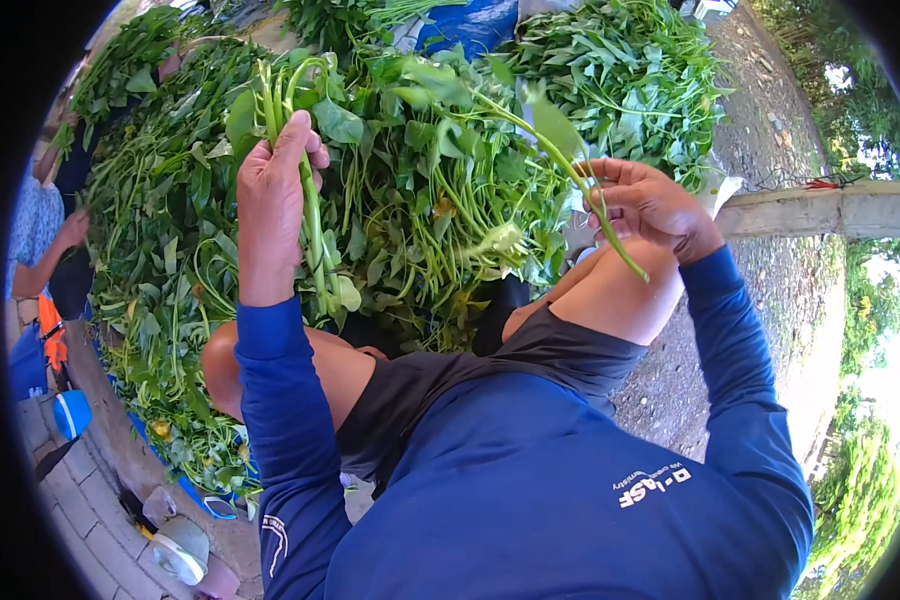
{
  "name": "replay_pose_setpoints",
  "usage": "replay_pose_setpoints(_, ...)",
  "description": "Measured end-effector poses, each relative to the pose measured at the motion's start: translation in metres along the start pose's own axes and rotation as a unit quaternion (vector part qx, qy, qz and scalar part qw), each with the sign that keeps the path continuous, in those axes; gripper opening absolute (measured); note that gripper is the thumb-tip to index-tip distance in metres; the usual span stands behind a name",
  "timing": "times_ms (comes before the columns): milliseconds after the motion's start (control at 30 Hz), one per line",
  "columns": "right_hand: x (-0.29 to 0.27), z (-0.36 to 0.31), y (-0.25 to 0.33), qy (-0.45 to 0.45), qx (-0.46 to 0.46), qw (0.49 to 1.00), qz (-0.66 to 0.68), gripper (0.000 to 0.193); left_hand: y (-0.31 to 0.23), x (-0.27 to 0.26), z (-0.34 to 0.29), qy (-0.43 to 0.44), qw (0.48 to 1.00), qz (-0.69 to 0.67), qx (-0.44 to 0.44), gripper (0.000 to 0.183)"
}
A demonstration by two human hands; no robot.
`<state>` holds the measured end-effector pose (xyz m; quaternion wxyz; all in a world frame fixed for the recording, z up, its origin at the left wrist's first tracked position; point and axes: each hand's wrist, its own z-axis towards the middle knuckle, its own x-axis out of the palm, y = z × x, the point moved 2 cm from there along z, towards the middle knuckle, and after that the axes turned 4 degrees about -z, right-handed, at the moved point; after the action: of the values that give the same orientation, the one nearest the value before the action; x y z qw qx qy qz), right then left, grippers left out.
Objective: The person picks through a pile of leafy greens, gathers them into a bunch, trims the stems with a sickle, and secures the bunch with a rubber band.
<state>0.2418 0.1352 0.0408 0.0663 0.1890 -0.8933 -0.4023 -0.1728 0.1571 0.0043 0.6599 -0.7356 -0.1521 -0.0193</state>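
My left hand is closed round a small bunch of green leafy stems, held upright above the pile with stem ends and leaves showing above and below the fist. To the right, my right hand pinches a single long leafy stem between thumb and fingers. Its leaves point up and left, and its bare end hangs down past the fingers. Beneath both hands spreads a large heap of leafy greens, with many stems lying tangled in front of my knees.
Another mound of greens lies at the far right beside a blue sheet. At the left edge, another person's arm reaches toward the heap. A blue bowl and a clear plastic container sit at lower left. A pale beam runs along the right.
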Motion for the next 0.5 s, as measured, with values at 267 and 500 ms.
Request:
replay_pose_setpoints(267,-0.031,0.024,-0.055,-0.101,-0.017,0.995,0.001,0.047,0.002,-0.001,-0.010,0.004,1.000,0.011,-0.019,0.031)
replay_pose_setpoints(500,-0.027,0.023,-0.057,0.002,-0.015,0.982,0.190,0.035,0.003,-0.001,-0.010,0.013,1.000,0.020,-0.014,0.032)
